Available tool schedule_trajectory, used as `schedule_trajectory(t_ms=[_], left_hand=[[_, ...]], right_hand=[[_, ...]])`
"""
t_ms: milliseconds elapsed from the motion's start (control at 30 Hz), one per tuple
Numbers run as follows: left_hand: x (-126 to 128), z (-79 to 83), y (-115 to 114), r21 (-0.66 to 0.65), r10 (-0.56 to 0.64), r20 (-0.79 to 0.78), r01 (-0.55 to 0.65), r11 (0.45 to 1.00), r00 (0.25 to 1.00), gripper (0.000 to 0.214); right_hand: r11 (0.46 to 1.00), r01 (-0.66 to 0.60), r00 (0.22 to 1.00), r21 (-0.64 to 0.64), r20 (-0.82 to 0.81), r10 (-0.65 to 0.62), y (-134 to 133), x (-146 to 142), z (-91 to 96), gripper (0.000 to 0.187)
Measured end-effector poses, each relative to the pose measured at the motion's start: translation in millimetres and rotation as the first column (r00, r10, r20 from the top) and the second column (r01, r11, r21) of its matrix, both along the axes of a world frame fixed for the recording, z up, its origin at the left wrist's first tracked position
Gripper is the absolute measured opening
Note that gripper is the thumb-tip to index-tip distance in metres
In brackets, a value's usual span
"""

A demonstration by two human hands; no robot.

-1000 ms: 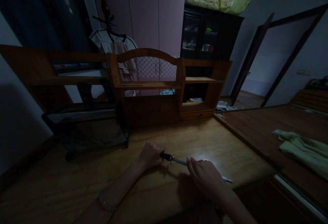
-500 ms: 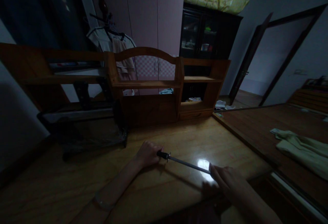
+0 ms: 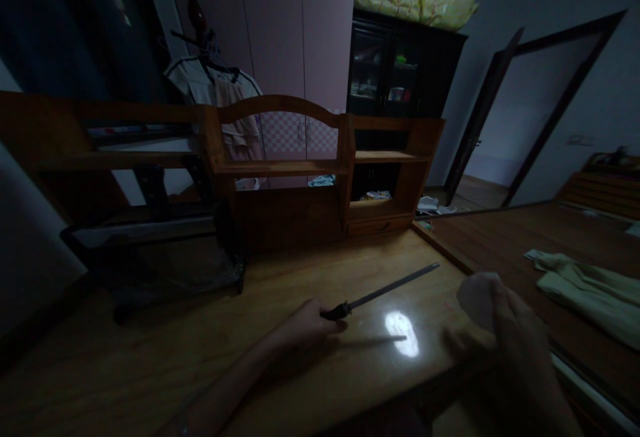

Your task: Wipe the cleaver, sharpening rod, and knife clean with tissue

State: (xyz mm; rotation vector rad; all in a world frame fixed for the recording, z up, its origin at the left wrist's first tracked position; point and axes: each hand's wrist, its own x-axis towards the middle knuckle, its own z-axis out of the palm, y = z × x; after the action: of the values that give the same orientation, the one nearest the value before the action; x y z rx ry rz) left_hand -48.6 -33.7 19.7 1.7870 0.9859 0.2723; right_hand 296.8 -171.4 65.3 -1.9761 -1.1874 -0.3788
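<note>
A honing steel [image 3: 393, 286], with a black handle and a long thin grey rod, is in my left hand [image 3: 310, 326]. My fingers wrap the handle above the wooden desk [image 3: 295, 276], and the rod points right and away from me. To the right of its tip, my right hand [image 3: 523, 330] pinches a pale, flat, rounded piece [image 3: 475, 298], maybe cloth or paper; dim light hides what it is. That piece is apart from the rod.
At the left of the desk stands a black rack [image 3: 155, 224] with dark knife-like handles sticking up. A wooden shelf unit [image 3: 280, 168] runs along the back. On the lower brown surface at right lies a light green cloth [image 3: 585, 290].
My right hand has come off the rod and moved right, bringing the pale piece into view. The honing steel has swung so its tip points farther up and away.
</note>
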Motion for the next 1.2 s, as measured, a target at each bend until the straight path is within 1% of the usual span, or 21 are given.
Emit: schedule_trajectory(t_ms=[33, 67, 133, 167, 200, 233, 267, 300, 367, 400, 433, 500, 533, 700, 800, 900, 1067, 1200], left_hand=[[-2, 3.6, 0, -0.084, -0.045, 0.008, 0.045, 0.995, 0.999, 0.038], [-5, 7.4, 0, -0.157, -0.097, 0.025, 0.1, 0.983, 0.995, 0.039], [-10, 14.0, 1, -0.265, -0.194, 0.078, 0.208, 0.942, 0.978, 0.04], [-12, 16.3, 2, -0.298, -0.226, 0.1, 0.246, 0.923, 0.969, 0.04], [-14, 17.7, 3, -0.319, -0.242, 0.118, 0.268, 0.909, 0.963, 0.039], [-15, 18.1, 4, -0.334, -0.248, 0.133, 0.279, 0.9, 0.959, 0.038], [-16, 17.7, 5, -0.344, -0.246, 0.146, 0.283, 0.896, 0.958, 0.037], [-17, 16.8, 7, -0.353, -0.238, 0.158, 0.28, 0.893, 0.958, 0.036], [-19, 14.7, 10, -0.371, -0.208, 0.18, 0.262, 0.891, 0.961, 0.037], [-20, 13.9, 12, -0.38, -0.204, 0.19, 0.263, 0.887, 0.961, 0.038], [-21, 13.6, 13, -0.387, -0.206, 0.196, 0.269, 0.882, 0.959, 0.039], [-23, 14.3, 15, -0.391, -0.23, 0.201, 0.293, 0.873, 0.952, 0.038], [-24, 15.1, 16, -0.387, -0.252, 0.199, 0.312, 0.868, 0.947, 0.036], [-25, 19.2, 14, -0.347, -0.319, 0.178, 0.362, 0.865, 0.931, 0.036], [-24, 20.5, 13, -0.351, -0.34, 0.165, 0.377, 0.857, 0.926, 0.038], [-23, 20.8, 12, -0.326, -0.357, 0.144, 0.385, 0.863, 0.923, 0.037], [-23, 18.4, 13, -0.303, -0.374, 0.078, 0.379, 0.874, 0.924, 0.038], [-23, 15.0, 15, -0.283, -0.389, 0.062, 0.39, 0.876, 0.919, 0.036]], right_hand=[[0.999, 0.029, 1.0, 0.022, -0.002, -0.029, 7, -9, 8.7, 0.055], [0.993, 0.052, 0.998, 0.105, 0.021, -0.055, 14, -22, 17.8, 0.054], [0.972, -0.102, 0.989, 0.21, 0.126, 0.076, 29, -56, 33.7, 0.047], [0.953, -0.217, 0.971, 0.214, 0.153, 0.186, 35, -76, 38.6, 0.042], [0.924, -0.347, 0.931, 0.162, 0.177, 0.319, 42, -96, 40.5, 0.037], [0.887, -0.451, 0.88, 0.095, 0.216, 0.424, 48, -115, 39.1, 0.034], [0.846, -0.533, 0.818, -0.018, 0.247, 0.52, 53, -133, 34.4, 0.031], [0.813, -0.57, 0.773, -0.118, 0.259, 0.579, 58, -149, 27.0, 0.03], [0.766, -0.575, 0.705, -0.286, 0.301, 0.642, 65, -170, 8.2, 0.03], [0.757, -0.555, 0.686, -0.346, 0.324, 0.651, 67, -177, -0.9, 0.028], [0.762, -0.53, 0.684, -0.372, 0.343, 0.644, 68, -181, -8.5, 0.027], [0.778, -0.488, 0.695, -0.394, 0.364, 0.62, 68, -183, -17.1, 0.027], [0.776, -0.482, 0.693, -0.406, 0.366, 0.622, 67, -182, -17.9, 0.027], [0.688, -0.503, 0.623, -0.523, 0.332, 0.708, 62, -173, -7.9, 0.03], [0.666, -0.507, 0.595, -0.546, 0.337, 0.729, 59, -167, -6.7, 0.028], [0.669, -0.507, 0.586, -0.544, 0.352, 0.73, 54, -157, -10.6, 0.03], [0.676, -0.508, 0.606, -0.533, 0.337, 0.721, 46, -135, -16.6, 0.037], [0.687, -0.489, 0.628, -0.538, 0.33, 0.705, 41, -118, -15.7, 0.039]])
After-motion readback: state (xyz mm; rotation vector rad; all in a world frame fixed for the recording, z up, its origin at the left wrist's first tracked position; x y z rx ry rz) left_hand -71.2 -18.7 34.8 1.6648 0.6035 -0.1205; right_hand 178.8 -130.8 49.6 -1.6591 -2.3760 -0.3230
